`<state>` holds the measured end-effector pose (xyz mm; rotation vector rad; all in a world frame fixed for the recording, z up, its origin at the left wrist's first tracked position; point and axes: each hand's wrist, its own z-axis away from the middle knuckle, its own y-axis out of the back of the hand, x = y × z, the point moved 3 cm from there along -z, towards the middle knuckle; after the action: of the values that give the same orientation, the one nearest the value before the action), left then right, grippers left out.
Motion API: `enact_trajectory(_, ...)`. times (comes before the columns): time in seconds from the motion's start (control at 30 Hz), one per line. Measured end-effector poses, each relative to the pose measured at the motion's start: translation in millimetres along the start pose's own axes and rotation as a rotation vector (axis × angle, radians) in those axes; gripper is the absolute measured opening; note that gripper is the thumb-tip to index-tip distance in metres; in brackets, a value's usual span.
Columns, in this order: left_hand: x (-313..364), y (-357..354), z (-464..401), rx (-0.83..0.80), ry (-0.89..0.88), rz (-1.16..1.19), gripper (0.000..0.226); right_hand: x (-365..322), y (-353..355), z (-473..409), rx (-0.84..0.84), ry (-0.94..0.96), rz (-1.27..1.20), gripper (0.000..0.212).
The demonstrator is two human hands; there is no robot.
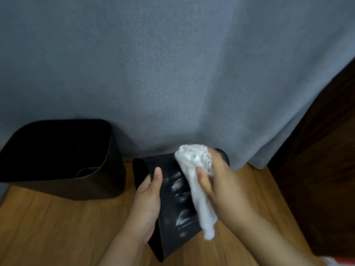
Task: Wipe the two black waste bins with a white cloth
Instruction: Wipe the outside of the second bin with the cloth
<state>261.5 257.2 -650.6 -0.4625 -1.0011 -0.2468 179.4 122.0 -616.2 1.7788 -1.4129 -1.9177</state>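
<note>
Against tilted bin [172, 198], right hand [221, 189] gripping cloth [196, 169], left hand [148, 200] holding bin

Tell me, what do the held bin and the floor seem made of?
The held bin looks like smooth black plastic: glossy wet streaks shine where the white cloth passed, though lacquered metal is possible. The floor looks like wood or wood-look laminate, with brown grain and plank seams.
</note>
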Motion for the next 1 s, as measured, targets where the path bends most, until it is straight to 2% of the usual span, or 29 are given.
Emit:
enact_trajectory(0.1,0,-3,0,-0.006,0.039,-0.005,0.049,-26,-27,19,-0.028,0.124,0.194,0.053)
enact_trajectory(0.2,-1,-4,2,-0.013,0.059,0.001,0.054,-30,-45,23,0.015,0.111,0.345,0.063)
enact_trajectory(0.4,-3,1,-1,-0.051,0.111,-0.012,0.062,-12,-41,17,0.031,0.158,0.367,0.068)
enact_trajectory(0.47,-2,2,-2,-0.044,0.096,0.009,0.061,12,-33,12,0.052,0.077,0.381,0.063)
enact_trajectory(0.6,2,1,2,-0.054,0.085,0.023,0.057,59,-11,1,0.177,-0.215,0.304,0.044)
enact_trajectory(0.63,1,1,2,-0.046,0.096,0.038,0.058,58,-11,0,0.171,-0.223,0.286,0.042)
enact_trajectory(0.7,-2,1,0,-0.034,0.125,0.078,0.063,36,-20,4,0.131,-0.132,0.245,0.046)
enact_trajectory(0.8,-4,4,-2,-0.056,0.155,0.11,0.071,-11,-40,25,-0.012,0.129,0.264,0.056)
enact_trajectory(0.87,-5,5,-3,-0.084,0.162,0.107,0.071,-9,-41,27,-0.045,0.201,0.311,0.065)
enact_trajectory(0.93,-4,5,-4,-0.091,0.146,0.1,0.068,15,-32,18,0.019,0.058,0.316,0.072)
enact_trajectory(1.0,-2,3,-4,-0.078,0.126,0.089,0.064,30,-22,14,0.091,-0.104,0.246,0.067)
